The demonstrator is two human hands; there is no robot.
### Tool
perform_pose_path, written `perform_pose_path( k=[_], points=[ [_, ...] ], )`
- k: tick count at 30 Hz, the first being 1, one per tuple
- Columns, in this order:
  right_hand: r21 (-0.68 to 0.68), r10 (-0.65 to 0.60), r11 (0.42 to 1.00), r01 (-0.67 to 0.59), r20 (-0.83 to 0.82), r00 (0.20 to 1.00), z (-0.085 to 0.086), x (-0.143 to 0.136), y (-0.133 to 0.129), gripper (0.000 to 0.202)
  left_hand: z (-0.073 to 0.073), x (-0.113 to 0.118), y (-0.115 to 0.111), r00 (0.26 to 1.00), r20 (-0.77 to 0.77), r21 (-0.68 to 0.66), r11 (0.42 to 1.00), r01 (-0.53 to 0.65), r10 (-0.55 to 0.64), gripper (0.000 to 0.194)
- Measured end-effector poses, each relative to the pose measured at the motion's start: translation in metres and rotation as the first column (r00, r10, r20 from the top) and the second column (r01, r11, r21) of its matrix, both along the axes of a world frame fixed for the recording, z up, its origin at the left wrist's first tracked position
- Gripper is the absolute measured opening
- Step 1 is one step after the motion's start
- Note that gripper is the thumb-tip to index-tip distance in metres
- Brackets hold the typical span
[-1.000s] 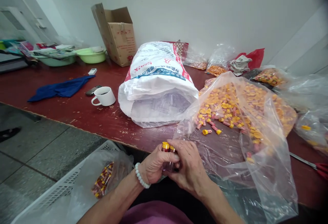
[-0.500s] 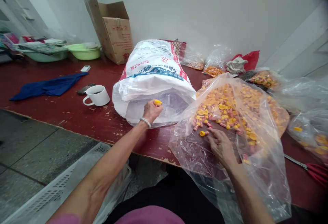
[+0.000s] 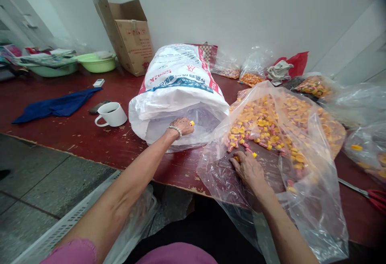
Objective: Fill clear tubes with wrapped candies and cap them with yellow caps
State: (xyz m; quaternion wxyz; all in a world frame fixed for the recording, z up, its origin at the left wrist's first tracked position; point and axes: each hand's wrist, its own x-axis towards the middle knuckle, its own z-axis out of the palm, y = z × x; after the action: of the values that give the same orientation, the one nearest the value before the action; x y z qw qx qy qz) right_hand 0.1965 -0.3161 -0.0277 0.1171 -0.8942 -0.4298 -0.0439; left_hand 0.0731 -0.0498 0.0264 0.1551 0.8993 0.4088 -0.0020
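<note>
My left hand, with a beaded bracelet at the wrist, reaches into the mouth of a white printed sack. Its fingers are closed on a small yellow-capped piece. At the near edge of a heap of pink pieces with yellow caps, my right hand is curled down. Between its thumb and fingers shows a bit of another yellow-capped piece, mostly hidden. The heap lies in an opened clear plastic bag, which spreads over the table's front edge.
On the dark red table stand a white mug, a blue cloth and a cardboard box. Green basins sit far left. Filled clear bags and red-handled scissors lie right. A white basket is below.
My left hand has turned over and moved slightly right in the sack's mouth with its piece. My right hand has shifted left and closed over a yellow-capped piece at the heap's edge.
</note>
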Motion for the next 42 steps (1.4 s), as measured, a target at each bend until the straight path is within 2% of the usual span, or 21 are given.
perform_pose_path(
  k=[2,5,10,15,18,20,23,25,28,30,33,37,39,42],
  points=[
    [0.002,-0.039,0.999,0.039,-0.011,0.999,0.0,-0.003,-0.002,0.02,0.003,-0.004,-0.002,1.0,-0.019,0.013,1.0,-0.008,0.008,0.035],
    [0.045,-0.079,0.996,0.081,-0.038,0.996,0.001,-0.008,-0.008,0.017,0.004,-0.023,-0.009,1.0,-0.021,0.027,1.0,-0.012,0.012,0.043],
    [0.194,-0.085,0.975,0.109,-0.129,0.988,0.0,-0.012,-0.016,0.017,-0.009,-0.065,-0.023,0.999,0.027,0.018,1.0,-0.019,0.019,0.041],
    [0.375,-0.049,0.915,0.149,-0.263,0.963,-0.003,-0.018,-0.021,0.024,-0.023,-0.092,-0.028,0.984,0.164,0.048,0.996,-0.072,0.063,0.032],
    [0.45,-0.047,0.865,0.222,-0.369,0.928,-0.003,-0.023,-0.025,0.029,-0.019,-0.101,-0.028,0.962,0.262,0.055,0.994,-0.09,0.072,0.03],
    [0.483,-0.066,0.822,0.301,-0.444,0.894,-0.004,-0.027,-0.028,0.035,-0.012,-0.104,-0.03,0.944,0.328,0.058,0.997,-0.051,0.029,0.031],
    [0.526,-0.045,0.761,0.38,-0.541,0.84,-0.003,-0.034,-0.03,0.044,-0.003,-0.099,-0.04,0.91,0.404,0.064,0.995,0.071,-0.091,0.028],
    [0.559,0.011,0.725,0.402,-0.594,0.805,-0.001,-0.04,-0.03,0.047,-0.002,-0.088,-0.05,0.857,0.451,0.091,0.968,0.235,-0.25,0.024],
    [0.595,0.101,0.683,0.424,-0.651,0.752,0.006,-0.05,-0.031,0.046,-0.009,-0.06,-0.062,0.721,0.474,0.159,0.854,0.495,-0.506,0.027],
    [0.607,0.144,0.667,0.433,-0.675,0.724,0.011,-0.057,-0.034,0.045,-0.017,-0.04,-0.065,0.684,0.423,0.16,0.792,0.589,-0.594,0.029],
    [0.612,0.186,0.653,0.446,-0.701,0.689,0.018,-0.064,-0.041,0.042,-0.031,-0.018,-0.063,0.681,0.345,0.114,0.749,0.653,-0.646,0.029],
    [0.618,0.239,0.584,0.527,-0.751,0.616,0.026,-0.073,-0.047,0.043,-0.04,-0.014,-0.057,0.665,0.338,0.088,0.726,0.682,-0.665,0.03],
    [0.614,0.255,0.573,0.543,-0.763,0.594,0.031,-0.08,-0.045,0.042,-0.039,-0.02,-0.056,0.673,0.361,0.09,0.742,0.664,-0.646,0.027],
    [0.633,0.305,0.596,0.494,-0.747,0.59,0.042,-0.094,-0.036,0.037,-0.032,-0.04,-0.057,0.716,0.418,0.101,0.812,0.575,-0.559,0.02]
  ],
)
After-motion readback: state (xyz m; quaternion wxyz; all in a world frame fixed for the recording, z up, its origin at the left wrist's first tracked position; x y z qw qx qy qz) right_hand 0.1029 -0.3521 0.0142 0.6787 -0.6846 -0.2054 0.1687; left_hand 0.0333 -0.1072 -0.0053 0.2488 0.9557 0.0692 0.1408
